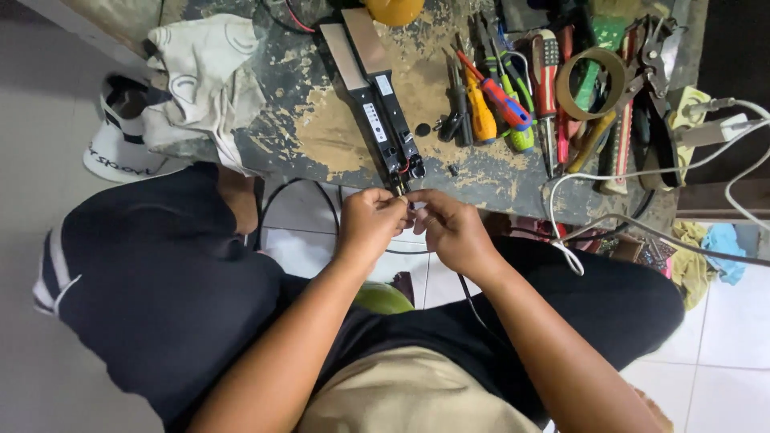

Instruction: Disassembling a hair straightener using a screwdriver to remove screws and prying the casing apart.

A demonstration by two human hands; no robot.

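Forearms converge; left hand (370, 220) and right hand (449, 228) pinch wires at the black device (391, 132).

Screwdrivers (489, 104) lie right of the device (383, 112), cloth (200, 76) left.

That long black device (383, 112) is lying flat on the worn table, running diagonally from the far side down to the near edge. Looks like two slim bars side by side, with pale grey plates at the far end and a white label strip along the black part. At the near tip there are thin red and black wires (403, 170) poking out, right at the table edge.
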